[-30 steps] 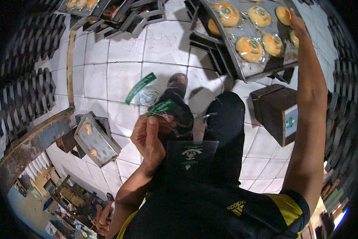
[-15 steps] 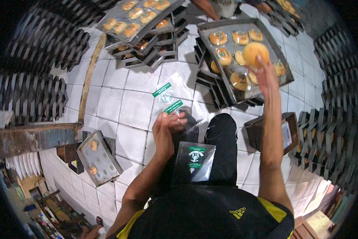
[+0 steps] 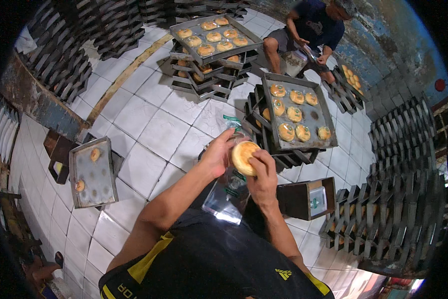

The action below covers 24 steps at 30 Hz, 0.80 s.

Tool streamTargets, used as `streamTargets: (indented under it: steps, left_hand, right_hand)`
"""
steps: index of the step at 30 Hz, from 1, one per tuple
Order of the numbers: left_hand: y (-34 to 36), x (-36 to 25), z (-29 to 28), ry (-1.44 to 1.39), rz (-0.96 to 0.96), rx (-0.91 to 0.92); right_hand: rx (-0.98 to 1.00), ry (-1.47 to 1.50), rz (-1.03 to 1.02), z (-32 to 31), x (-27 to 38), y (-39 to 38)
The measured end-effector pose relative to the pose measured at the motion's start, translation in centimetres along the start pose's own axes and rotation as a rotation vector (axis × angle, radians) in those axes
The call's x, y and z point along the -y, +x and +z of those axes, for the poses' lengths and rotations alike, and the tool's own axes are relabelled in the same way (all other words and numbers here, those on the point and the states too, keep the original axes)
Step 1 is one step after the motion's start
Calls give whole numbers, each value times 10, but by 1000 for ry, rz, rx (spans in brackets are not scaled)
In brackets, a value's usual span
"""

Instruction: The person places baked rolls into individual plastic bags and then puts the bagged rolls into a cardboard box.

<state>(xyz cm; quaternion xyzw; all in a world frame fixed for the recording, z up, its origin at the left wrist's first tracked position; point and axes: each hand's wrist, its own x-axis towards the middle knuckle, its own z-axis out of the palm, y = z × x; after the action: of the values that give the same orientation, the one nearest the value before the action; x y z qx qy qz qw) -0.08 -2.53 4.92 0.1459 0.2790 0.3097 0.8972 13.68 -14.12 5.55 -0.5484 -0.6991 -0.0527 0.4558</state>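
We note the right hand (image 3: 263,175) closed around a round golden-brown bun (image 3: 243,157), fingers curled over its right and lower edge, thumb side against it. The left hand (image 3: 218,154) is partly closed, fingertips pinching the top of a clear plastic bag with green print (image 3: 227,192) that hangs down over the lap; the bun sits right at the bag's mouth, touching the left fingers. Whether the bun has entered the bag at all we cannot tell, since the film is nearly see-through here.

Just beyond the hands stands a grey metal baking tray (image 3: 317,139) on a stack of dark trays, with seven buns left on it. A second clear bag with a green strip (image 3: 232,122) lies on the white tiled floor (image 3: 149,124). To the left, a small grey tray (image 3: 92,174) carries two buns. A dark open box (image 3: 303,198) sits by the right forearm. Another person (image 3: 311,30) sits at the far side.

Half a second ago the right arm was stretched out over the tray, lifting the bun; now it has drawn back to meet the left hand. The left hand stays on the bag.
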Motion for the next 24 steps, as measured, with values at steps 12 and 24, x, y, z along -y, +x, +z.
streamTargets:
  steps: [12, 24]
  left_hand:
    - [-49, 42, -19, 109, 416, -91]
    - [12, 2, -27, -370, 252, -61]
  right_hand:
    - [345, -106, 45, 50, 29, 8]
    - [396, 414, 212, 18, 31, 38]
